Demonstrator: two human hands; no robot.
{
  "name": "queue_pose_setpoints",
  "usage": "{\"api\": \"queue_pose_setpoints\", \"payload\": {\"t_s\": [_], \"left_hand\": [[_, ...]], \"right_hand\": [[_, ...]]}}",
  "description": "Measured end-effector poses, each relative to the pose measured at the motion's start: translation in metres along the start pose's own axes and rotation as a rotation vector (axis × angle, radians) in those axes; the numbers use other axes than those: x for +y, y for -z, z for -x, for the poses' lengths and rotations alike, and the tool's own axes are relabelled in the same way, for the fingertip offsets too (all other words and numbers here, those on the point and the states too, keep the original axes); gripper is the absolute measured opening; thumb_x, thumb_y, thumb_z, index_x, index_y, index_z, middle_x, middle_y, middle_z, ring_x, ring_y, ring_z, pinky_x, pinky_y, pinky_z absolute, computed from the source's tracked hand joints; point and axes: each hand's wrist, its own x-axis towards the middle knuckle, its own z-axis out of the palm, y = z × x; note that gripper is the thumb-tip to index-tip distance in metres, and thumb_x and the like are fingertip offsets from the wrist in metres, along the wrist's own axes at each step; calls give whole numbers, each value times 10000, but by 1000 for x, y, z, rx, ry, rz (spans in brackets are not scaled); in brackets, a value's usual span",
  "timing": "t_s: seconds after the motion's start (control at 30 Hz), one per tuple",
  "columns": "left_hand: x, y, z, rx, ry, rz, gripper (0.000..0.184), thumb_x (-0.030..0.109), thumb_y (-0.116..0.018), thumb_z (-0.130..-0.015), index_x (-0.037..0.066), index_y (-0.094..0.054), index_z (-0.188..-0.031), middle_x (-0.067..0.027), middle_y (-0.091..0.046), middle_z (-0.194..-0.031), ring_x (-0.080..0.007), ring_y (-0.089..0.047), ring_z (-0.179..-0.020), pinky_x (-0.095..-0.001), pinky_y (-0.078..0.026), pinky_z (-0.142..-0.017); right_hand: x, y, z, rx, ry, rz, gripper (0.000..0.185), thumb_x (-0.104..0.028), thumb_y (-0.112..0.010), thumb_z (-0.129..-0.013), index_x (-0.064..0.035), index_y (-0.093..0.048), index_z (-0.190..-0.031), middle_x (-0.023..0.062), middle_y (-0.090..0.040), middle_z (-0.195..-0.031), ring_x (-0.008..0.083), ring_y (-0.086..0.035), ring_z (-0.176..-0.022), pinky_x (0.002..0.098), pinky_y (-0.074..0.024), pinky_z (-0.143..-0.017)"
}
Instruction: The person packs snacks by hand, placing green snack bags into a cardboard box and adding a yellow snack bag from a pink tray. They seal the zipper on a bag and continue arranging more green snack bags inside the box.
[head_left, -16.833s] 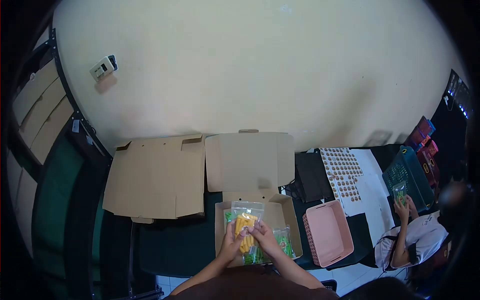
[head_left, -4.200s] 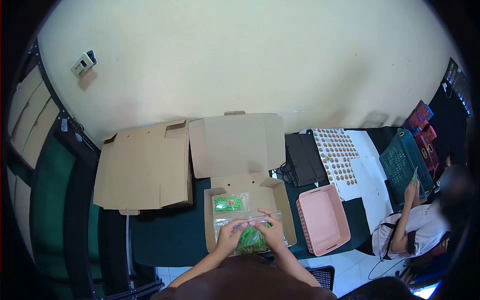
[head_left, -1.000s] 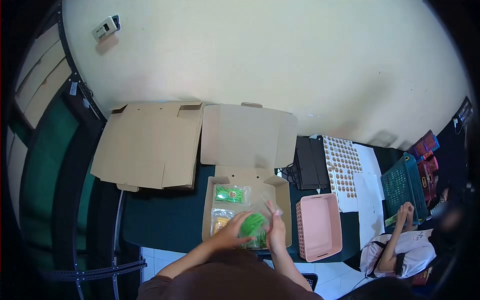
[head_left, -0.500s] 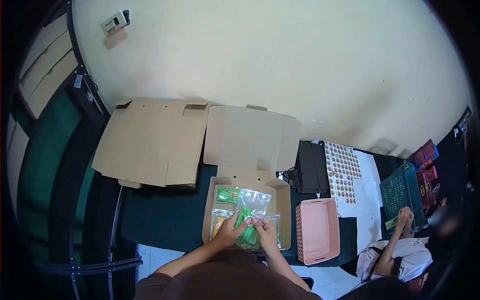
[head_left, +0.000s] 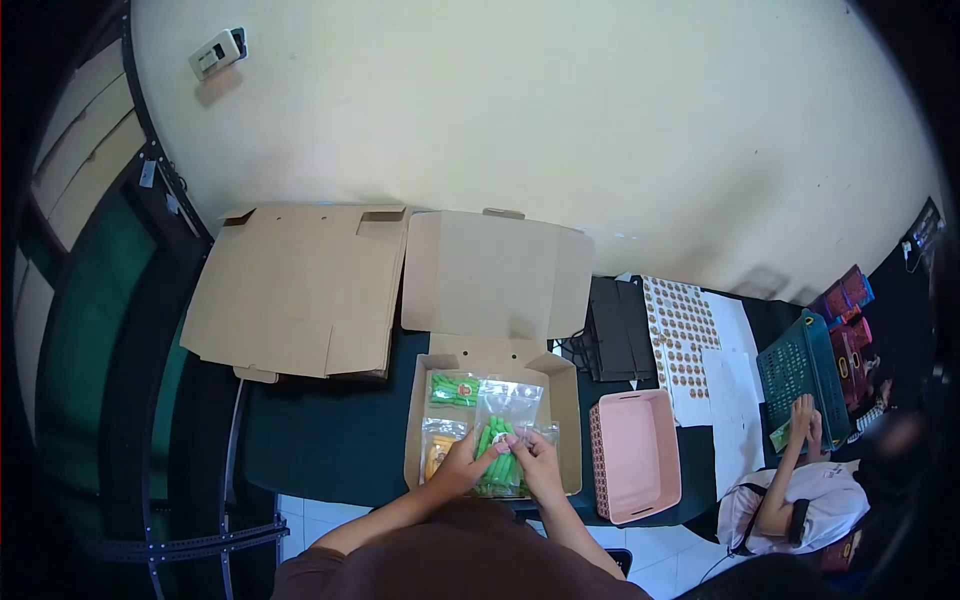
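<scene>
A clear plastic bag of green sticks [head_left: 499, 460] is between my hands, over the open cardboard box [head_left: 569, 420]. My left hand [head_left: 462, 468] grips the bag's left side, thumb on its front. With fingers bent together, my right hand [head_left: 538, 468] presses the bag's front from the right. A small pale sticker [head_left: 501, 440] shows by both thumbs, partly covered. Beneath and around it in the box lie a bag of green sticks with a round red label [head_left: 455, 389], a bag with yellow contents [head_left: 437, 452], and another clear bag at the right, mostly hidden by my hand.
Flattened cardboard boxes [head_left: 290, 290] are stacked at the left. To the right stand a pink basket [head_left: 674, 470], a black item [head_left: 616, 330] and sheets of round stickers [head_left: 682, 345]. Farther right, a person [head_left: 800, 505] sits by a green basket [head_left: 800, 365].
The view has shifted slightly. Both my hands stay on the bag, with the fingers moving a little at the sticker. The other person's hands have shifted near the green basket.
</scene>
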Motion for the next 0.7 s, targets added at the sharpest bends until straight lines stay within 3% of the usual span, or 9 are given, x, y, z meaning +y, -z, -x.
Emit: {"api": "queue_pose_setpoints", "payload": {"t_s": [0.13,0.3,0.4,0.47,0.6,0.7], "left_hand": [[-14,-1,0,-3,45,37,453,276,-433,-925,-53,-379,-1233,-162,-522,-1131,-196,-488,-1066,-298,-368,-905],[-16,-4,2,55,118,205,432,253,-415,-931,-49,-378,-1237,-158,-520,-1132,-194,-485,-1067,-297,-369,-906],[-14,-6,1,98,40,184,420,296,-463,-908,-15,-433,-1190,-171,-582,-1021,-215,-562,-941,-309,-417,-828],[1,-3,3,-37,15,2,466,319,-544,-866,-9,-450,-1183,-152,-590,-1008,-201,-563,-932,-306,-425,-819],[7,-1,5,-124,156,96,592,347,-665,-764,-8,-452,-1188,-155,-588,-1027,-221,-566,-953,-324,-433,-819],[1,1,7,-192,60,-107,637,355,-693,-733,-10,-446,-1193,-160,-581,-1045,-213,-560,-970,-323,-436,-820]], "right_hand": [[10,5,-2,9,-84,-66,266,-220,-515,-902,16,-593,-995,26,-608,-901,71,-528,-801,209,-413,-737],[2,3,-3,36,-33,-5,259,-233,-527,-893,0,-596,-983,26,-599,-881,77,-524,-792,209,-406,-727],[-4,2,-2,27,0,67,240,-225,-544,-878,-11,-596,-975,35,-597,-873,85,-526,-803,212,-403,-738],[-2,3,-2,9,18,71,228,-216,-553,-869,-17,-595,-973,38,-596,-868,89,-526,-807,213,-401,-744],[3,12,-7,95,-50,-82,195,-167,-567,-851,-7,-584,-961,45,-603,-880,107,-543,-804,232,-417,-747],[1,19,-10,188,-42,-263,168,-142,-580,-841,9,-601,-911,55,-616,-869,113,-556,-798,245,-429,-735]]}}
